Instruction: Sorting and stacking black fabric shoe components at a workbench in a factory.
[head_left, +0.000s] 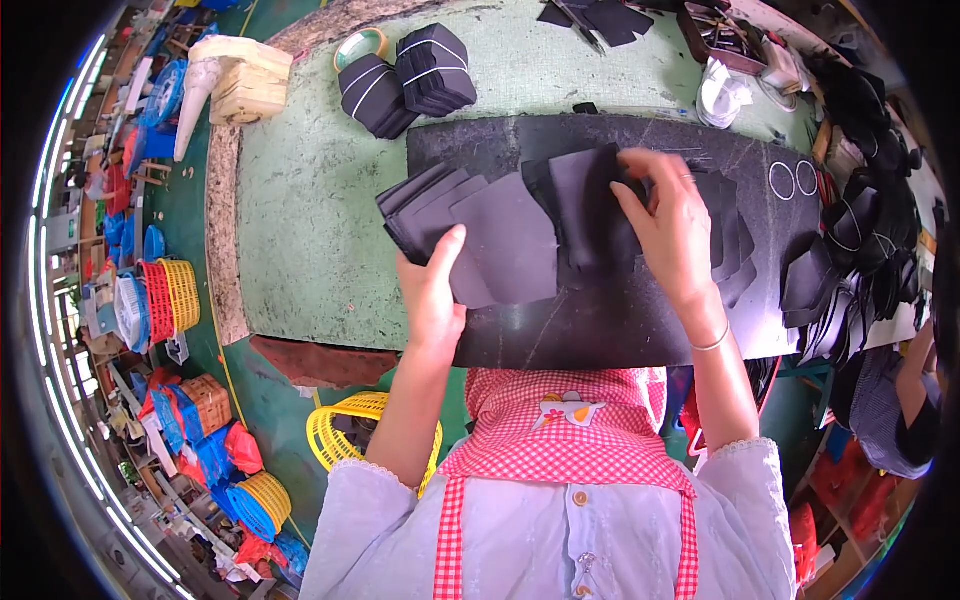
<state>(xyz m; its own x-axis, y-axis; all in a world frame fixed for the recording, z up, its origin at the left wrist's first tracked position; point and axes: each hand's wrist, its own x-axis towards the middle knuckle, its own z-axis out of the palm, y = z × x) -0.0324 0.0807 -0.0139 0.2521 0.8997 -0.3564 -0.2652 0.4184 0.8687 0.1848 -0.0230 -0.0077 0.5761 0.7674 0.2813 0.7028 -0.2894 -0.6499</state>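
Note:
My left hand (435, 300) grips a fanned stack of flat black cut pieces (505, 240), thumb on top and fingers underneath. The pieces look like leather or sheet material with shaped edges. To their right, more black pieces (585, 200) overlap on the dark mat, one seeming slightly raised. My right hand (668, 215) is at their upper right edge, thumb and forefinger apart; the forefinger is a little blurred. Beneath and beyond this hand, further black pieces (735, 240) lie spread in overlapping layers.
The black mat (500, 340) lies on a worn green table (310, 220). Banded black bundles (435, 70), a tape roll (360, 48) and a wooden block (250, 85) stand at the back left. Black pieces (860, 230) pile up at right. A yellow basket (345, 425) sits below the table edge.

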